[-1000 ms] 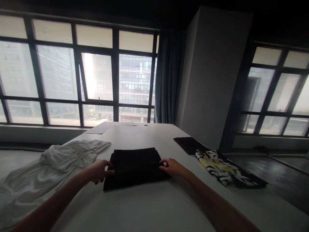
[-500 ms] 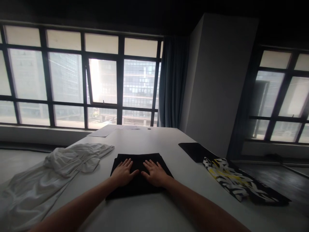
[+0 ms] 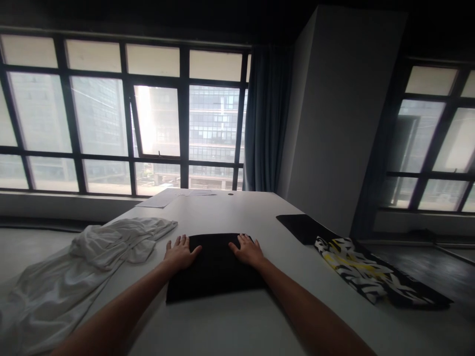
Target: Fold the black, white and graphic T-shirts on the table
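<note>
A folded black cloth [image 3: 217, 269] lies flat on the white table [image 3: 222, 212] in front of me. My left hand [image 3: 181, 253] rests at its upper left edge, fingers spread, the thumb on the cloth and the fingertips near the corner. On the upper right edge lies my right hand [image 3: 248, 249], also with its fingers apart and its thumb pointing inward over the cloth. Both palms face down, and neither hand grips anything.
A crumpled white cloth [image 3: 107, 247] spreads over the table's left side. At the right edge lie a black item [image 3: 299, 227] and a black, white and yellow patterned cloth [image 3: 359, 267]. Papers [image 3: 158, 199] rest at the far left, before the windows.
My hands have moved apart, from the middle of the black cloth out to its left and right edges. The view has shifted slightly.
</note>
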A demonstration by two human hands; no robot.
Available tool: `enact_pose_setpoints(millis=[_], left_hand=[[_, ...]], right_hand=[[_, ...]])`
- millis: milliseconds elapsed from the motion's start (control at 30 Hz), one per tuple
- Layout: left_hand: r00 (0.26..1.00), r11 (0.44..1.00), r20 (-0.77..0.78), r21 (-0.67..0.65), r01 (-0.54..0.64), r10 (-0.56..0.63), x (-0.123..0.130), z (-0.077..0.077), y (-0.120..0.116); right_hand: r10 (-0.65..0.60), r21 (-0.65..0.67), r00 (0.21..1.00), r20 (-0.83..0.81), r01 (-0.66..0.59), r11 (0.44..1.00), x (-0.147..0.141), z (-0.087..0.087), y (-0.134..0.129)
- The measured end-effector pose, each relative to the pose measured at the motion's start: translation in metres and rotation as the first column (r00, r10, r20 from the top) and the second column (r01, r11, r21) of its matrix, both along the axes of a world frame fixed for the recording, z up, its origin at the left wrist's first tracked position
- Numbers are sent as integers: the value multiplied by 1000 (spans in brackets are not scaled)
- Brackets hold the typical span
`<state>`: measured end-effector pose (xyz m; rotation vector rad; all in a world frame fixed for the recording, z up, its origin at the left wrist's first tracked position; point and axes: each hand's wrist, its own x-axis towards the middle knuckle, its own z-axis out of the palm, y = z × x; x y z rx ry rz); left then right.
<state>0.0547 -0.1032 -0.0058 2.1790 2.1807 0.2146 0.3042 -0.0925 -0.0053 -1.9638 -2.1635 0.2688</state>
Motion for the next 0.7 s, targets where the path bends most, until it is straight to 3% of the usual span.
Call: enact_pose_setpoints(millis=[100, 167, 267, 367, 500, 700], left_hand=[[995, 988, -30, 124, 97, -94, 23, 7, -10], [977, 966, -20, 142, 215, -214, 41, 5, -18], [954, 953, 14, 37, 300, -301, 55, -3, -28], [961, 962, 47, 25, 271, -272, 47, -7, -31], [977, 964, 28, 168, 205, -213, 21, -7, -26], [989, 990, 48, -15, 142, -142, -2, -12, -14]], right_hand=[[10, 164, 1000, 21, -13, 986, -6, 4, -7], [96, 231, 995, 29, -100, 968, -11, 4, -11], [217, 99, 976, 8, -217, 971, -14, 3, -16], [179, 28, 984, -17, -178, 984, -8, 2, -19], [93, -5, 995, -39, -94, 996, 5, 1, -16], [24, -63, 999, -41, -27, 998, 10, -4, -12]])
